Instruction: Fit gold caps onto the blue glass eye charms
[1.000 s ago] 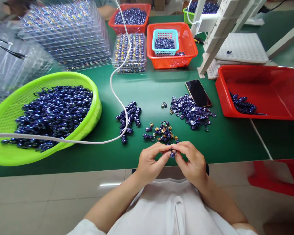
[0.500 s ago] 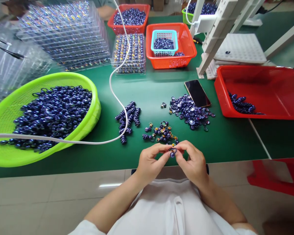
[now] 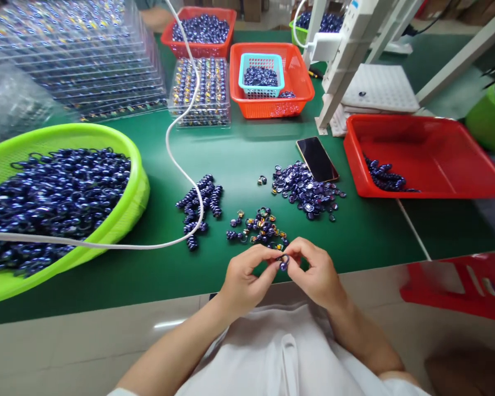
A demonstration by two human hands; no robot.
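Between both hands, close to the table's front edge, is a small dark blue glossy ring (image 3: 284, 264) with a rounded front. My left hand (image 3: 247, 278) pinches it from one side with thumb and fingertips. From the other side my right hand (image 3: 313, 272) grips it the same way. Just beyond the fingers lies a loose heap of blue rings with gold-coloured pieces (image 3: 264, 225). A pile of small blue caps (image 3: 305, 190) spreads farther right. Rows of stacked blue rings (image 3: 202, 206) lie to the left.
A green basket (image 3: 142, 192) full of blue rings stands at left, crossed by a white cable (image 3: 169, 137). Behind are stacked clear trays (image 3: 107, 77) and an orange basket (image 3: 272, 108). A phone (image 3: 317, 159) touches the caps; a red tray (image 3: 445, 159) sits right.
The view has turned a little to the right, so the table's things appear shifted left. Both hands still hold the ring, with little change in grip.
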